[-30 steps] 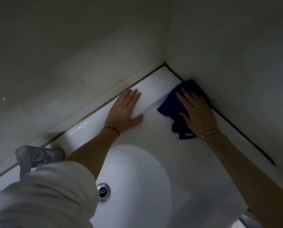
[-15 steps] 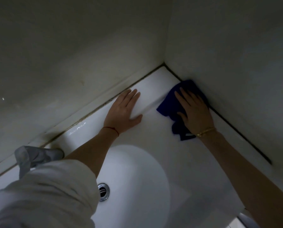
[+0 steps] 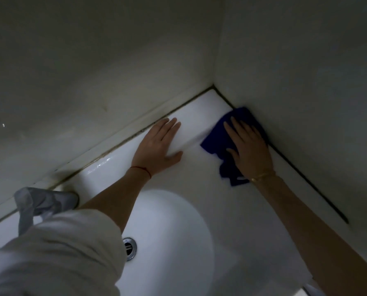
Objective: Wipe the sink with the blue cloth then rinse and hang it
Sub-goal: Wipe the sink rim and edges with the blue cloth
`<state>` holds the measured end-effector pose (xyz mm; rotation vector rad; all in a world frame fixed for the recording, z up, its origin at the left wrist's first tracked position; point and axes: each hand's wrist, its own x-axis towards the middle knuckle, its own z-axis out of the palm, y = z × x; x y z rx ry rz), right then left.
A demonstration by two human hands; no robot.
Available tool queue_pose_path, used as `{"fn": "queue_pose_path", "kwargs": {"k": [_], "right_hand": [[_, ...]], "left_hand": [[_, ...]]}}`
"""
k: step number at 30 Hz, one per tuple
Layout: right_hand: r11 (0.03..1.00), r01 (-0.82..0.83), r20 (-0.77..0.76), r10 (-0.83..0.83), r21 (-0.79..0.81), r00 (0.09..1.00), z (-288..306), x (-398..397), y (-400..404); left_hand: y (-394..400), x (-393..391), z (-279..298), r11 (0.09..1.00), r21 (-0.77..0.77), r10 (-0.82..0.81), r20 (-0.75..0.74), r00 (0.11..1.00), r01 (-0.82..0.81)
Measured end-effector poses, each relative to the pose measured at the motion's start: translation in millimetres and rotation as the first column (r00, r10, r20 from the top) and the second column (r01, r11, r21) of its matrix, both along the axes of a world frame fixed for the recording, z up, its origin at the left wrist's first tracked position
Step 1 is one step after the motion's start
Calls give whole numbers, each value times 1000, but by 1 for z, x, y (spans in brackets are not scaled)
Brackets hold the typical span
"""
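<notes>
While pressing cloth (image 3: 216,142) flat-fingered with right hand (image 3: 249,149) at sink (image 3: 199,210) back corner, left hand (image 3: 157,150) splayed, bracing: wiping. Next, probably sweep along the rim.

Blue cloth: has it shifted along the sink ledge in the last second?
Barely. The blue cloth, pressed flat under the right hand, has slid only slightly along the right wall, a little away from the back corner.

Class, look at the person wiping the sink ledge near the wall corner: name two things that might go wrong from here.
1. The right hand presses the blue cloth flat beside the dark wall seam; grime there may smear onto the white sink.
2. The left hand leans flat on the glossy ledge and might slip if it is wet.
</notes>
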<state>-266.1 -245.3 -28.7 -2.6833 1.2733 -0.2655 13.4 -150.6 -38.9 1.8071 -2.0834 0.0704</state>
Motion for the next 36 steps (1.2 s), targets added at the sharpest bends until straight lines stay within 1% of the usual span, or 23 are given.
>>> {"fn": "queue_pose_path", "kwargs": {"k": [3, 7, 9, 13, 15, 17, 24, 28, 31, 33, 36], "right_hand": [[999, -44, -7, 44, 13, 999, 2, 11, -9], [998, -69, -46, 69, -3, 997, 4, -26, 15], [998, -57, -28, 56, -22, 998, 4, -32, 17], [994, -105, 15, 106, -18, 994, 6, 6, -13], [994, -108, 15, 108, 15, 994, 6, 26, -27], [994, -103, 5, 103, 26, 995, 6, 29, -28], [994, -98, -46, 96, -44, 994, 4, -38, 19], [992, -110, -51, 107, -63, 993, 5, -6, -3], [996, -86, -49, 85, -27, 995, 4, 15, -15], [996, -81, -35, 80, -29, 996, 5, 7, -8], [997, -63, -34, 61, -40, 998, 8, -30, 18]], "left_hand": [[0, 0, 1, 1000, 19, 1, -2, 1000, -1], [0, 0, 2, 999, 34, 22, -5, 1000, -22], [0, -1, 2, 999, 32, 32, -7, 999, -32], [1, -2, 2, 998, 41, 44, 5, 999, -44], [1, -3, 2, 998, 48, 51, 14, 999, -51], [1, -3, 2, 998, 42, 53, 16, 998, -54], [1, -2, 1, 997, 47, 63, 19, 998, -64], [1, -2, 1, 998, 27, 51, 15, 999, -52], [1, -2, 2, 997, 52, 50, 13, 999, -51], [1, -2, 2, 998, 51, 45, 12, 999, -45], [1, -1, 1, 998, 54, 44, 12, 999, -45]]}}
